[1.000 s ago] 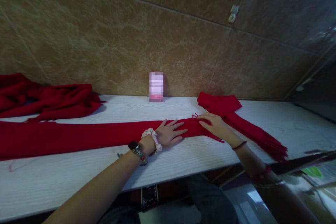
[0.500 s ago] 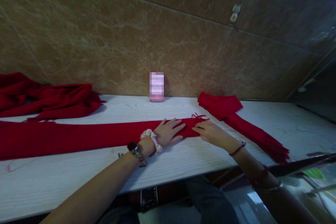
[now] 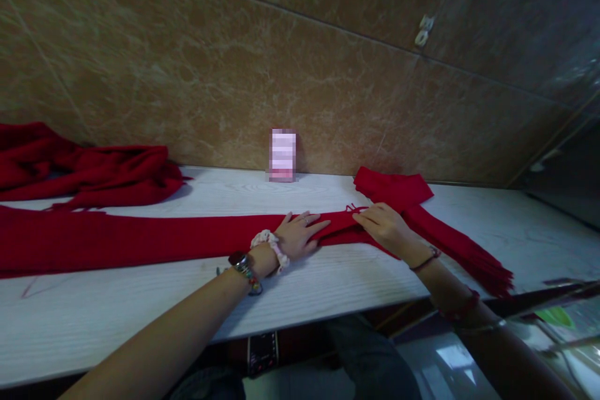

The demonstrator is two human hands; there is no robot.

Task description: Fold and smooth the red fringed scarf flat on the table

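A long red scarf [image 3: 140,239] lies stretched along the white wooden table [image 3: 328,287], running off to the left. My left hand [image 3: 300,234] lies flat and open on it, fingers spread, just left of the scarf's fringed right end. My right hand [image 3: 385,227] rests palm down on that right end, fingers extended and together, touching the fringe. A second red scarf [image 3: 412,209] lies folded just behind and to the right of my right hand, its tasselled end trailing toward the table's front edge.
A heap of red scarves [image 3: 89,172] sits at the back left against the brown marble wall [image 3: 234,75]. A small pink box [image 3: 282,155] stands at the wall behind my hands. The table's front edge runs close to my body.
My right hand slid left along the scarf's end and has come back right, over the fringe. My left hand has stayed flat in the same spot.
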